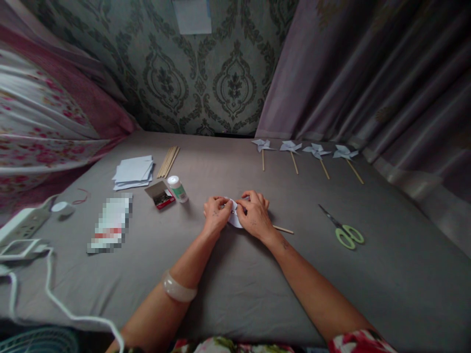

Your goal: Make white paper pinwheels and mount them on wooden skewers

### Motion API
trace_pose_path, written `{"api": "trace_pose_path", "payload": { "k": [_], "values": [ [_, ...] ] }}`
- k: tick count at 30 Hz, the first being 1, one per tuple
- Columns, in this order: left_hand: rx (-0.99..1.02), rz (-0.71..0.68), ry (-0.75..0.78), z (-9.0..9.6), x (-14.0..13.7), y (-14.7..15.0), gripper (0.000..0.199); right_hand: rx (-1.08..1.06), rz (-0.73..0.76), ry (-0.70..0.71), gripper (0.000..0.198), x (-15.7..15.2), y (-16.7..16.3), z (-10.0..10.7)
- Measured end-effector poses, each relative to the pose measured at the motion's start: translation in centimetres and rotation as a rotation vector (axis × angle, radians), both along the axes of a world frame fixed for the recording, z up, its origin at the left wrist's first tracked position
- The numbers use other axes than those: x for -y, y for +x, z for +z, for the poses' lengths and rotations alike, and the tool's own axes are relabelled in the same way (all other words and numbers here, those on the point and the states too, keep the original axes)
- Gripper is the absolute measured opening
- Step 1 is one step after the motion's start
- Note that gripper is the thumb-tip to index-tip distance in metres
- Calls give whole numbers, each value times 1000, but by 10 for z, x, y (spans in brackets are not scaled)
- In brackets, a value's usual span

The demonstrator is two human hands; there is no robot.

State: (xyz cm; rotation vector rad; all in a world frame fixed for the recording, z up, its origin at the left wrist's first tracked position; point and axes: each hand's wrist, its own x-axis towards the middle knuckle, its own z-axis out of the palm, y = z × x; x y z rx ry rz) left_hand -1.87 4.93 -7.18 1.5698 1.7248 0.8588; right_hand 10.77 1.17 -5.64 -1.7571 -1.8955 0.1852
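Between my hands, in the middle of the head view, is a white paper pinwheel, mostly covered by fingers. My left hand pinches its left side with thumb and forefinger. From the right, my right hand grips the paper near its centre, where a small dark spot shows. A thin wooden stick pokes out to the right from under my right hand; whether it is joined to the paper is hidden. Nearest on the left are a glue bottle with a white cap and an opened small box of dark bits.
Finished pinwheels on sticks lie in a row at the back right. Green-handled scissors rest at right. Back left are stacked white paper and several wooden sticks. A blurred packet, power strip and white cable are left.
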Motion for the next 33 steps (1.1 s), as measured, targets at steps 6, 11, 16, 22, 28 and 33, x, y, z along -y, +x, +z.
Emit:
{"api": "trace_pose_path", "payload": {
  "k": [6,11,16,22,28,33],
  "values": [
    [12,22,-7,4,1,2,22,36,24,20,23,1,-1,1],
    [-37,-1,15,9,3,2,25,-24,-18,66,25,1,4,8],
    [163,-128,-74,14,1,-11,32,-38,-75,88,20,16,9,19],
    [170,-154,-10,13,-5,-30,31,63,5,15,20,46,-12,17],
    [60,-251,-23,14,0,-27,26,89,-76,-33,16,44,-24,4],
    [3,-324,-42,20,6,-27,28,5,-133,-33,12,42,-24,-1]
  ]
}}
